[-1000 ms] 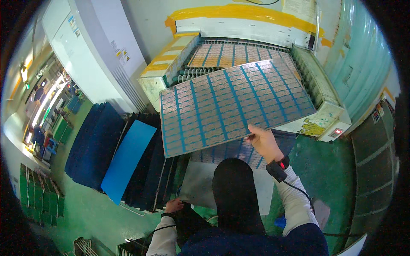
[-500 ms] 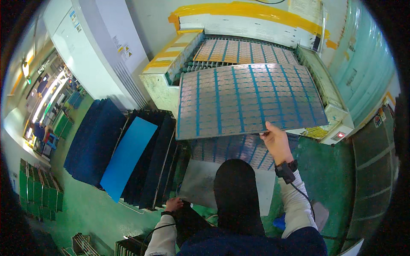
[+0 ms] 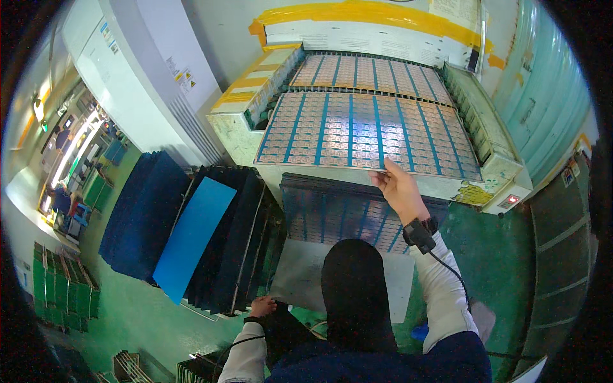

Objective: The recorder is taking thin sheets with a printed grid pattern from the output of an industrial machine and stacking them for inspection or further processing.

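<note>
My right hand [image 3: 397, 190] pinches the near edge of a large copper-coloured circuit board panel [image 3: 319, 131] with blue stripes, thumb above and fingers curled under. The panel lies nearly flat over the front of a roller conveyor [image 3: 263, 118]. Beyond it, a second striped panel [image 3: 377, 71] rests on the rollers, with a narrow gap between the two. My left hand [image 3: 262, 306] is low at my dark-clothed leg, near the left corner of a grey sheet [image 3: 300, 268]; its fingers are mostly hidden. Below the conveyor leans a stack of similar panels [image 3: 332, 207].
Left of the stack stand racks of dark boards [image 3: 143, 210], with a bright blue sheet [image 3: 195, 239] among them. A white cabinet [image 3: 137, 70] rises behind. Translucent strip curtains [image 3: 543, 96] hang at the right. Wire racks [image 3: 128, 367] stand on the green floor at lower left.
The panel in my right hand has moved forward and tipped flatter onto the conveyor, baring the stack below. My right hand went forward with it; my left hand stayed low.
</note>
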Tool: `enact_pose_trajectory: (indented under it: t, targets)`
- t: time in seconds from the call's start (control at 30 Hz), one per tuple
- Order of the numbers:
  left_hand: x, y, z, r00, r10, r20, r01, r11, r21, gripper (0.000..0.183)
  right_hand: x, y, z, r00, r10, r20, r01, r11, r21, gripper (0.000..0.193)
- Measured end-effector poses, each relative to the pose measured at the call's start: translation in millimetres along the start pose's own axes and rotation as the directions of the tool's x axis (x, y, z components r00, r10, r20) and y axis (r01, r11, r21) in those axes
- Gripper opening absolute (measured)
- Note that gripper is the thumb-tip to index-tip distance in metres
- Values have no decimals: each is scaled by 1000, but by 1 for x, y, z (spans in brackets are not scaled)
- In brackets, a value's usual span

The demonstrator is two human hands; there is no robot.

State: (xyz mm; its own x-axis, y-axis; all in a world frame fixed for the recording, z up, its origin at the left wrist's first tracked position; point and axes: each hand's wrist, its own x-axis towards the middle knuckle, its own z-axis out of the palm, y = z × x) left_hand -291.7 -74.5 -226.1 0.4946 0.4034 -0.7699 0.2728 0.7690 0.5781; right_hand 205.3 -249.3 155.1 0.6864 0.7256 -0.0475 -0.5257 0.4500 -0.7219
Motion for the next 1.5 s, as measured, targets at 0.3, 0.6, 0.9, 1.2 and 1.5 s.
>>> enact_pose_trajectory:
  t: [0.3, 0.6, 0.9, 1.2, 1.5]
  targets:
    - [38, 27, -1, 876, 358, 323, -478, 731, 487, 24, 30, 1, -2, 1000, -6, -6, 6, 998, 65, 23]
    - [0, 202, 169, 870, 487, 83, -486, 813, 320, 25, 43, 2, -7, 999, 5, -47, -2, 998, 62, 22]
    - [22, 275, 256, 594, 795, 122, -755, 498, 426, 48, 38, -7, -11, 991, 135, -2, -134, 975, -175, 37]
    - [44, 285, 281, 618, 753, 224, -776, 539, 328, 68, 7, 24, -110, 962, -216, 167, 188, 79, -979, 26]
    - [44, 267, 268, 551, 828, 105, -746, 432, 507, 69, -36, 59, -124, 918, -214, 335, 221, -426, -877, 44]
